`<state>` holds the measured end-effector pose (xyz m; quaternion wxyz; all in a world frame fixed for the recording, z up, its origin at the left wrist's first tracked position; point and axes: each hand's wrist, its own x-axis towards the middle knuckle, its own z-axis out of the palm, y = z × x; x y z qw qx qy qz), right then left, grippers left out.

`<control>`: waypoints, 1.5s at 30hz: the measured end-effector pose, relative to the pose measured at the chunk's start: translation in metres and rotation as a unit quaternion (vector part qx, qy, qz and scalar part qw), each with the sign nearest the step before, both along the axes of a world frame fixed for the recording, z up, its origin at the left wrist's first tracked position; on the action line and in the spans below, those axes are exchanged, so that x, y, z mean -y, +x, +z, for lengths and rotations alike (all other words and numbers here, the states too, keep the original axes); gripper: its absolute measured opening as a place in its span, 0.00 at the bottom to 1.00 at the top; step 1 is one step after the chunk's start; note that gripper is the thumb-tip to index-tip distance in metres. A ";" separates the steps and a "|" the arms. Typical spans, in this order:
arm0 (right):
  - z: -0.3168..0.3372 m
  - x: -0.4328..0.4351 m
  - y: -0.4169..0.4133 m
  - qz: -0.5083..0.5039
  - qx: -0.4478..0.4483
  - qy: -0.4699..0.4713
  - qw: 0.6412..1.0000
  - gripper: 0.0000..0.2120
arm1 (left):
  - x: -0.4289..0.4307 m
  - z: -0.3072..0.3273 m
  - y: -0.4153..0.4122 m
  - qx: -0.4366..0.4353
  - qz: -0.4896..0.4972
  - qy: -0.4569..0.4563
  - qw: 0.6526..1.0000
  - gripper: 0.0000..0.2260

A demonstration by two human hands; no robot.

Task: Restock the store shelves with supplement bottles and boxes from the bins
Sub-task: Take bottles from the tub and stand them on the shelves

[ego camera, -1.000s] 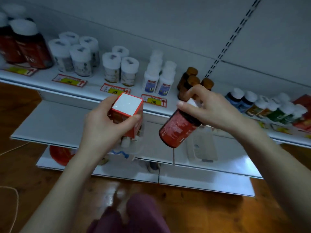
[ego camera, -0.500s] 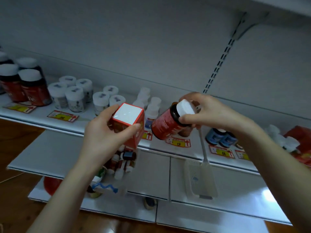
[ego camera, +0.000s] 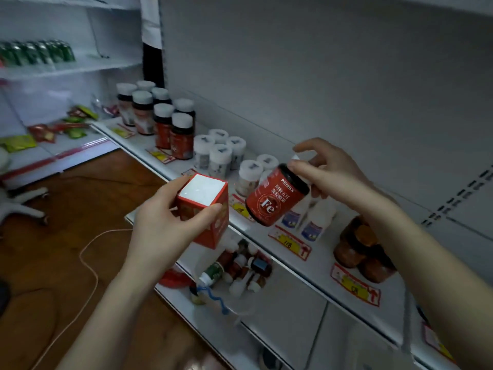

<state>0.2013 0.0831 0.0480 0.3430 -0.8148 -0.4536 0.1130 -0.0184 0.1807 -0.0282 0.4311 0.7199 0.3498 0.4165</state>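
Now swung leftward, I see matching red-labelled bottles ahead; the fingers of my right hand pinch the round red plastic bottle by its cap above the white metal shelf, while my left hand clasps the red white-topped cardboard box.

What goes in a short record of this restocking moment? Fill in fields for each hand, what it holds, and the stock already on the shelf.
Left hand: left hand grips a red box with a white top
Right hand: right hand pinches the cap end of a red Fe bottle, tilted, in the air in front of the shelf
Matching stock: red-labelled bottles with white caps, standing on the shelf
Other stock: small white-capped bottles; amber jars
Not yet shelved: both held items
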 end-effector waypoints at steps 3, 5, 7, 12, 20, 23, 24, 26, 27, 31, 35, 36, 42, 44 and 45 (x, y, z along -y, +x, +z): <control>-0.002 -0.035 -0.015 0.042 -0.031 0.006 0.999 0.10 | -0.026 -0.001 -0.019 0.005 0.031 0.000 0.999 0.24; -0.001 -0.060 -0.027 0.061 -0.053 0.012 0.997 0.11 | -0.046 -0.001 -0.032 0.010 0.040 -0.004 0.999 0.24; 0.000 -0.086 -0.038 0.073 -0.072 0.012 0.995 0.12 | -0.069 0.000 -0.046 0.010 0.039 0.001 0.999 0.23; 0.002 -0.152 -0.071 0.064 -0.126 0.022 0.990 0.13 | -0.137 0.006 -0.079 0.007 0.027 0.010 1.000 0.25; 0.002 -0.217 -0.088 -0.039 -0.124 0.130 0.983 0.14 | -0.207 0.006 -0.099 0.003 -0.023 -0.010 1.000 0.26; 0.006 -0.229 -0.080 -0.080 -0.107 0.167 0.977 0.14 | -0.219 0.007 -0.091 0.018 -0.043 -0.027 0.999 0.23; 0.008 -0.233 -0.076 -0.092 -0.103 0.177 0.974 0.15 | -0.222 0.007 -0.087 0.022 -0.050 -0.030 0.998 0.22; 0.010 -0.241 -0.067 -0.111 -0.100 0.196 0.969 0.17 | -0.227 0.009 -0.080 0.024 -0.064 -0.031 0.997 0.21; 0.011 -0.245 -0.062 -0.120 -0.099 0.203 0.967 0.18 | -0.230 0.011 -0.076 0.024 -0.070 -0.029 0.997 0.20; 0.015 -0.264 -0.037 -0.143 -0.078 0.220 0.962 0.22 | -0.244 0.015 -0.062 0.028 -0.076 -0.011 0.997 0.21; 0.017 -0.286 -0.011 -0.145 0.003 0.195 0.970 0.21 | -0.259 0.015 -0.047 0.019 -0.070 -0.008 0.997 0.21; 0.017 -0.292 -0.004 -0.142 0.019 0.178 0.974 0.22 | -0.263 0.015 -0.044 0.021 -0.067 -0.008 0.998 0.21; 0.006 -0.332 0.040 -0.059 0.108 0.000 0.992 0.26 | -0.275 0.012 -0.031 0.014 -0.047 -0.018 0.999 0.23; -0.001 -0.344 0.048 -0.024 0.124 -0.062 0.990 0.27 | -0.278 0.011 -0.028 0.013 -0.034 -0.022 0.999 0.23; -0.004 -0.349 0.051 -0.013 0.120 -0.082 0.989 0.27 | -0.280 0.010 -0.027 0.014 -0.030 -0.025 0.999 0.23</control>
